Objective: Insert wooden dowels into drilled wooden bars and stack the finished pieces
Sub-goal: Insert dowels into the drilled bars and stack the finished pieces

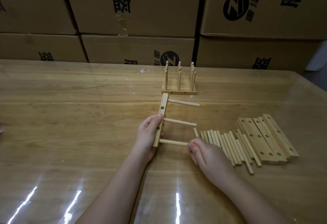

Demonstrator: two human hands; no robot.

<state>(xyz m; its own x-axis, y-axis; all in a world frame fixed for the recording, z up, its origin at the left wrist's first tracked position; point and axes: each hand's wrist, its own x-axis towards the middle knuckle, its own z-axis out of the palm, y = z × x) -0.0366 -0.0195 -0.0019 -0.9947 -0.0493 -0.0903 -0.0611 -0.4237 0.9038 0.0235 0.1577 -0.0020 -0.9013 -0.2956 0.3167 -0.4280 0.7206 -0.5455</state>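
Your left hand [150, 133] grips one bar [162, 117], fingers curled round it, and holds it on edge near the table's middle with its side holes facing you. Three dowels are seated in that bar and point right: top dowel [184, 103], middle dowel [180, 122], bottom dowel [173, 142]. Your right hand [203, 154] is closed and pinches the free end of the bottom dowel. One spare dowel [195, 131] sticks up from just behind its fingers; can't tell if it's held. Loose dowels [230, 146] lie just right of that hand, well over a dozen, but overlap blocks an exact count. Loose bars [261, 138] lie touching them on the right, about four, with edges hard to separate. The finished stack [178, 89] sits beyond the held bar, bars side by side, with three columns of upright dowels; the bar count is unclear. The table [70, 99] is wood under a clear plastic sheet [177, 206] with glare streaks, and one white scrap [143, 71] lies near the far edge. Six cardboard boxes [141, 11] with black print are stacked behind it, three over three.
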